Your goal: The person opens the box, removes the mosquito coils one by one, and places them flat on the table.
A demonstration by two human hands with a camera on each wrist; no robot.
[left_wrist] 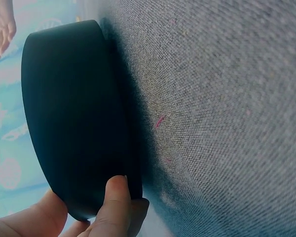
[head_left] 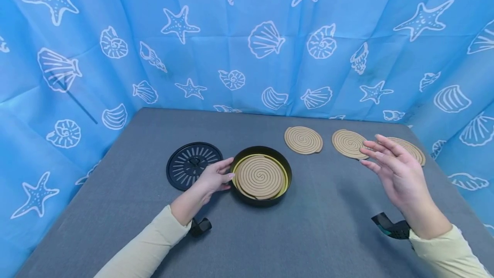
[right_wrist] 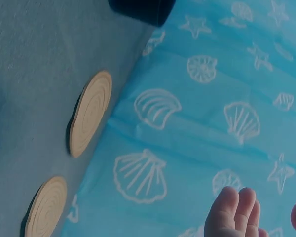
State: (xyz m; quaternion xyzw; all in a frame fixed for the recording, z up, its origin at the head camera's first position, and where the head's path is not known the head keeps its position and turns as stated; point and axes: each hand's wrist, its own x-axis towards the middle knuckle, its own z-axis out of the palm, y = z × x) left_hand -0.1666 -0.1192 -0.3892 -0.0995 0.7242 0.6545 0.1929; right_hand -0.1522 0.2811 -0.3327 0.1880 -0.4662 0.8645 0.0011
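Observation:
At the left side of a round black tin (head_left: 287,190), my left hand (head_left: 214,177) holds the wall. One fingertip (left_wrist: 117,185) lies against the outer wall in the left wrist view, and other fingers reach round its edge. Inside the tin, a tan spiral mosquito coil (head_left: 260,176) lies flat within a yellow ring. My right hand (head_left: 401,175) is raised over the right part of the table, fingers loosely spread and holding nothing. It overlaps a second mosquito coil (head_left: 345,144) and a third coil (head_left: 411,151) in the head view.
Left of the tin lies a black slotted lid (head_left: 181,162) with a small ring in its middle. Another mosquito coil (head_left: 303,140) lies behind and right of the tin. A grey cloth covers the table (head_left: 301,235); a blue shell-print curtain (head_left: 231,46) hangs behind and at both sides.

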